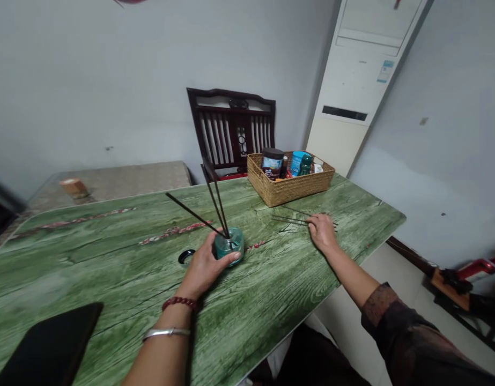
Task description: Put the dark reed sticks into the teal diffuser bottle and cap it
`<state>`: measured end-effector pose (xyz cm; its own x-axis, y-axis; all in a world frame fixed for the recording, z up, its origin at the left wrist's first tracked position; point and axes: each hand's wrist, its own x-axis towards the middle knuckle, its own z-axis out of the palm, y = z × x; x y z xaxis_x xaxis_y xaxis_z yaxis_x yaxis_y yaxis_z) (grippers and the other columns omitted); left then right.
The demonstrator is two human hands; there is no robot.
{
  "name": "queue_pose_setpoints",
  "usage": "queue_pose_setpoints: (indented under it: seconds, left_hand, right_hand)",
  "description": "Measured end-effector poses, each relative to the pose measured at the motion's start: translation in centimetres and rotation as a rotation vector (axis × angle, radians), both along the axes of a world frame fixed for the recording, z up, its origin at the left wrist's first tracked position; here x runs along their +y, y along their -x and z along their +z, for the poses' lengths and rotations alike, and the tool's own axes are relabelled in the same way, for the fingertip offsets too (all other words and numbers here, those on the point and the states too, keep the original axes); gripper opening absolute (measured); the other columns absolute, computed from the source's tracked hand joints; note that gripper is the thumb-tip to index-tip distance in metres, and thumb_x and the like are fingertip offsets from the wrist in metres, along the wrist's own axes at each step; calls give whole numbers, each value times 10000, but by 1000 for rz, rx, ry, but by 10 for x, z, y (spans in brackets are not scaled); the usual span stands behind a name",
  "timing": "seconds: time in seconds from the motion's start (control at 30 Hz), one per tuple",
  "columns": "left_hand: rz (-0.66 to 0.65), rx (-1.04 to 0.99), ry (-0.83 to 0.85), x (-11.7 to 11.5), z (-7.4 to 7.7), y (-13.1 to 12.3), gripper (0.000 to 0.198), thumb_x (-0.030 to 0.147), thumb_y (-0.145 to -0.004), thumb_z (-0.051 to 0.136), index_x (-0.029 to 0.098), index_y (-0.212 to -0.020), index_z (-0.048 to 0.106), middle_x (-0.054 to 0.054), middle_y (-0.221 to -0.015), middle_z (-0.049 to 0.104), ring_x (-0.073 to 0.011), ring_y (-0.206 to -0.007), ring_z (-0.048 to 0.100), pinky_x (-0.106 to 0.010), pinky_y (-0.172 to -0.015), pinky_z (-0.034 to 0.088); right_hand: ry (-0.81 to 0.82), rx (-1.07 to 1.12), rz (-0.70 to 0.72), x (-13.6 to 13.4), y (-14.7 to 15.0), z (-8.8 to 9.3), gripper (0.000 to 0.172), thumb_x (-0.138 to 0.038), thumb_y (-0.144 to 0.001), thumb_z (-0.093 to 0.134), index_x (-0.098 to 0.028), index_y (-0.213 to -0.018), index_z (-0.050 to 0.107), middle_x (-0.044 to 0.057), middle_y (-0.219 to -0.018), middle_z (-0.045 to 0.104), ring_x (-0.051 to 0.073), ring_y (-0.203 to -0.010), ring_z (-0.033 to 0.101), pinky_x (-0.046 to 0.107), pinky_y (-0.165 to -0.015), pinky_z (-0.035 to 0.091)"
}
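Observation:
My left hand [205, 267] is wrapped around a small teal glass reed diffuser bottle [231, 244] standing on the table. Three dark reed sticks [217, 198] lean out of its neck, one tilted far to the left. A black ring-shaped cap [186, 257] lies beside the bottle. Farther right, my right hand [323, 231] is closed at several loose reeds [289, 219] that lie on the table. Its fingertips pinch at the sticks, whose ends show on both sides of the hand. How many it grips is hidden.
Behind the loose reeds stands a woven basket [297, 188] with jars and bottles inside. A dark flat device [50, 343] lies at the near left of the green wood-patterned table [122, 273]. A dark wooden chair [235, 128] stands beyond the far edge.

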<state>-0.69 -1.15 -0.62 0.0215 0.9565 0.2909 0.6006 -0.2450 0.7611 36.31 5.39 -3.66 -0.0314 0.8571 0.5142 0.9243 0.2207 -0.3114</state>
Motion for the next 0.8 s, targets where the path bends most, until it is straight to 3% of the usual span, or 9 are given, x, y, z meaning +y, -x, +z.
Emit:
queue_pose_setpoints:
  seconds: [0.2, 0.4, 0.6, 0.8]
  left_hand:
    - [-12, 42, 40, 1, -3, 3, 762, 614, -742, 684, 190, -1342, 483, -136, -1257, 658, -328, -1138, 641, -466, -989, 491]
    - [-2, 35, 21, 2, -5, 4, 744, 593, -735, 701, 197, -1331, 497, -134, -1224, 670, -332, -1115, 651, -477, -977, 496]
    - [1, 18, 7, 0, -1, 1, 717, 581, -720, 710, 192, -1295, 529, -133, -1218, 674, -332, -1112, 647, -489, -984, 493]
    - [-3, -1, 37, -2, 2, -1, 779, 594, -708, 714, 159, -1318, 501, -157, -1233, 668, -336, -1126, 642, -477, -993, 485]
  right_hand:
    - [81, -154, 8, -2, 13, 3, 294, -207, -902, 569, -222, -1141, 739, 135, -1275, 626, 299, -1230, 490, 438, -1029, 362]
    - [55, -130, 45, -9, 13, 9, 164, -218, -898, 602, -194, -991, 735, 124, -1125, 668, 276, -1107, 533, 403, -965, 375]
    - [108, -130, 170, -10, 14, 11, 122, -221, -888, 645, -192, -966, 734, 89, -1027, 700, 242, -1032, 570, 375, -955, 372]
    - [128, -292, 218, -20, 20, 20, 100, -172, -873, 638, -185, -905, 732, 101, -993, 698, 263, -1017, 564, 384, -918, 373]
